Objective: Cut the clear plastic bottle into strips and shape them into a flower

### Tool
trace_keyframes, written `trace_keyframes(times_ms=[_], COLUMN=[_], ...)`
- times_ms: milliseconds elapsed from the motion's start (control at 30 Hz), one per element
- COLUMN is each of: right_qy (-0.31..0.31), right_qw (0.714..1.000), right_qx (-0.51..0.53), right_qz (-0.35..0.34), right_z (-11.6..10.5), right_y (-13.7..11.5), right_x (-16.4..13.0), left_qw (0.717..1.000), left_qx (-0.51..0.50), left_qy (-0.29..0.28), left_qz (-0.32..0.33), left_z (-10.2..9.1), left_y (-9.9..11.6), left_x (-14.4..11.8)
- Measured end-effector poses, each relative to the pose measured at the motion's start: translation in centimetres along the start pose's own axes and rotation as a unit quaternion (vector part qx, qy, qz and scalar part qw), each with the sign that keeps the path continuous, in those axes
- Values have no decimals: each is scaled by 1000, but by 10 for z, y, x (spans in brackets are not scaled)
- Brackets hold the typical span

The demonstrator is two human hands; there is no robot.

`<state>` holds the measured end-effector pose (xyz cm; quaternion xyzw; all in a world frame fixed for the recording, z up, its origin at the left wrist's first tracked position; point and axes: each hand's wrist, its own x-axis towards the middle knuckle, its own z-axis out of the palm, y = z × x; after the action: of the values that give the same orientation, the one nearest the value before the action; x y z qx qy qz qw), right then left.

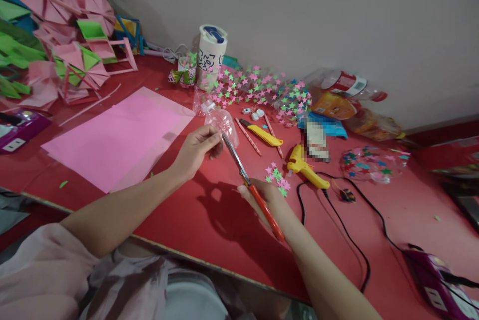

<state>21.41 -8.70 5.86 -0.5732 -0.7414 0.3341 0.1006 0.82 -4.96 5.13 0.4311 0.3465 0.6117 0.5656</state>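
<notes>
We are working over a red table [209,220], which is filling the view. At ten o'clock from our hands a pink sheet [116,135] is lying flat on it, and past that, at the far ten o'clock corner, paper pinwheels [56,25] in pink and green are piling up. At twelve o'clock a white cup [210,55] is standing upright by the wall, with paper stars [258,88] spreading to its right.

Our left hand [196,150] is gripping a clear bottle [219,120], fingers closed around its lower end, the bottle tilting with its neck toward eleven o'clock, just above the table's middle. Our right hand [264,197] is closing around the red handles of the scissors [247,180], whose blades are pointing to eleven o'clock and touching the bottle.

At two o'clock from the right hand a yellow glue gun [305,165] is lying, its black cord [337,220] trailing toward five o'clock. A yellow knife [264,134] is resting at twelve o'clock.
</notes>
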Motion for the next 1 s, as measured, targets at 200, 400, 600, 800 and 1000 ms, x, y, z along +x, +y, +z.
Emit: trace_keyframes(times_ms=[200,400,600,800,1000], right_qy=[21,11,-12,-11,-1], right_qw=[1000,1000,1000,999,1000], right_qx=[12,19,-19,-40,-7], right_qz=[0,11,5,8,5], right_z=[-1,-1,-11,-11,-5], right_y=[-2,0,-13,-15,-10], right_x=[2,5,-2,-5,0], left_qw=[1000,999,997,997,998], left_qx=[22,33,58,70,53], left_qy=[-10,-20,-36,-35,-23], left_qz=[17,22,34,1,-21], left_z=[-2,-6,-6,0,1], left_y=[2,4,3,1,1], left_x=[1,3,4,-3,-3])
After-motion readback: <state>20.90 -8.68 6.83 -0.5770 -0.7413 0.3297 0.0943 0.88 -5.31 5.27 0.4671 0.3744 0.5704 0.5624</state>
